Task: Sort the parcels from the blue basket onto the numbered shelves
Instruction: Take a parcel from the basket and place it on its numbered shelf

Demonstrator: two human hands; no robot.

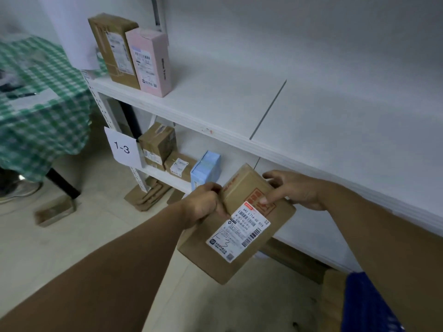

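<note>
Forearms reach in from both lower corners; the left hand (203, 204) pinches the left edge of a flat brown parcel (203, 257), and the right hand (297, 190) curls round its far edge, thumb on the top face. The parcel's long axis runs from the body up and away, toward the lower shelf (177, 184). Handwriting on its label (239, 232) seems to read 1-3; the 1-3 tag (122, 148) hangs up and left, on the left hand's side, away from the blue basket (366, 305).
</note>
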